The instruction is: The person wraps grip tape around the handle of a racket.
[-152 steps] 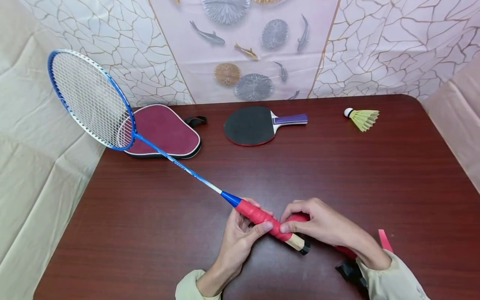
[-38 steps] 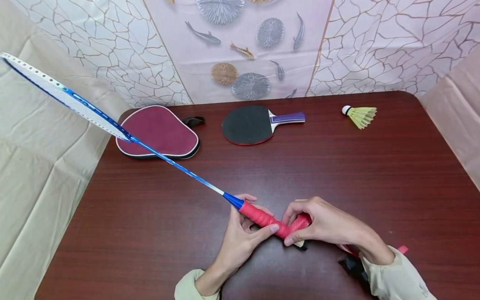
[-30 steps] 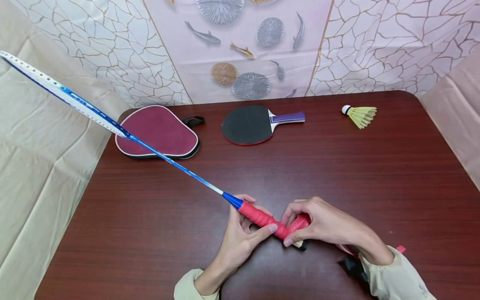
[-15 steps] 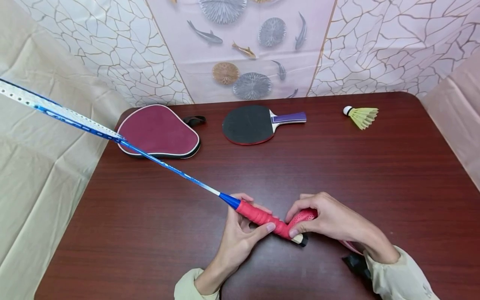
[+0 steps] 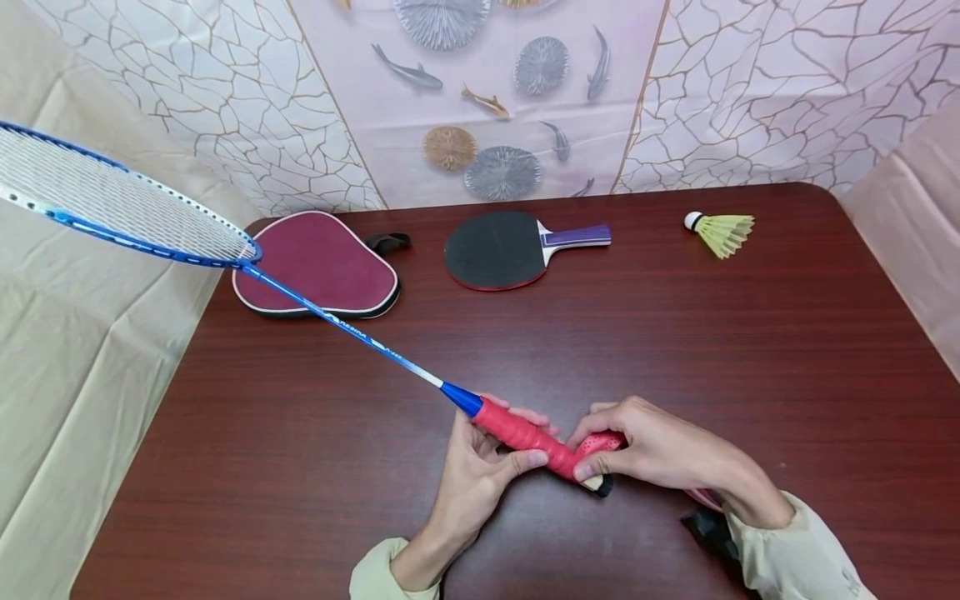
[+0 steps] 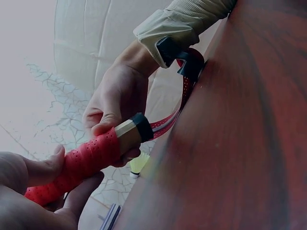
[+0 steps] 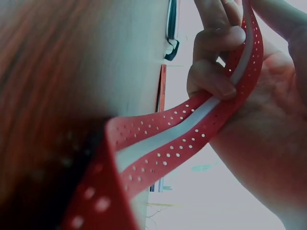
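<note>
A blue and white badminton racket (image 5: 360, 333) is held above the table, head pointing up and left. My left hand (image 5: 476, 479) grips its handle, which is wrapped in red perforated grip tape (image 5: 517, 429). Near the butt, my right hand (image 5: 660, 442) pinches the tape's loose length between thumb and fingers, against the handle. A short stretch of bare wood (image 6: 127, 134) and the black butt end show past the last turn. In the right wrist view, the trailing tape (image 7: 177, 134) runs from the right fingers, its white centre strip visible.
At the back of the table (image 5: 637, 333) lie a maroon paddle case (image 5: 322, 258), a black table tennis paddle (image 5: 495, 250) with a purple handle, and a yellow shuttlecock (image 5: 722, 232). A black item (image 5: 708, 532) is beside the right sleeve. Patterned cloth hangs behind.
The racket has rolled about its shaft; its strings, edge-on a second ago, show again. Compared with five seconds ago, the red wrap reaches nearer the butt, with less wood bare. Both hands keep their hold.
</note>
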Demonstrator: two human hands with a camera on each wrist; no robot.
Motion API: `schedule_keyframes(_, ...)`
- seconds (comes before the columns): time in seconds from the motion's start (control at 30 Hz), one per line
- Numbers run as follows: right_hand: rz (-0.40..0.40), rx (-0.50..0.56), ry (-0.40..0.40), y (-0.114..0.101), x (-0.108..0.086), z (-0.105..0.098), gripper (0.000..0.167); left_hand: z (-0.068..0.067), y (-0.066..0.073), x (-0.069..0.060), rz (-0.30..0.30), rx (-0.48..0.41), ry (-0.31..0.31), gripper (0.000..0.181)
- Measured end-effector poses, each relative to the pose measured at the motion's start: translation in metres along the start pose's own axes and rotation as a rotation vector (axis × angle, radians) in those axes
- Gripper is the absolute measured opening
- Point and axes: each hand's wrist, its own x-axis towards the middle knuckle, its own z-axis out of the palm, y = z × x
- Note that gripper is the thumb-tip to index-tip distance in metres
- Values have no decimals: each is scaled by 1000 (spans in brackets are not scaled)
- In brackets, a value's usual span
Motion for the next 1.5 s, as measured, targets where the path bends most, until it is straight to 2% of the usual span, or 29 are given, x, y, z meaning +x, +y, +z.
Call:
schedule_keyframes(0.13,19,-28,31,0,0,0,15,0,1,0,-16,33,38,56)
schedule_keyframes(0.23,41,-57,53,0,0,1,18,1,1,-1,-79,92,62,63)
schedule_keyframes(0.37,67,-78,69,-1,-1,1,25,2,1,-2,-138,145,55,71)
schedule_keyframes(0.67,64,-88,88,-2,-1,0,28,3,0,0,-47,98,14,59)
schedule_keyframes(0.83,47,-66,105,-1,-3,-6,23,2,0,2,-31,76,17,58)
schedule_keyframes(1.0,33,-23,54,2,-5,-7,19,2,-1,3,-24,54,-10,53)
schedule_keyframes(1.17,36,19,-27,2,-5,-5,15,2,-2,2,-7,33,-31,57)
schedule_keyframes(1.37,47,-47,-59,1,-5,-5,13,2,-2,0,-38,47,-63,55)
schedule_keyframes(1.5,55,-64,-47,0,-5,-5,15,1,-1,-1,-75,15,-33,51)
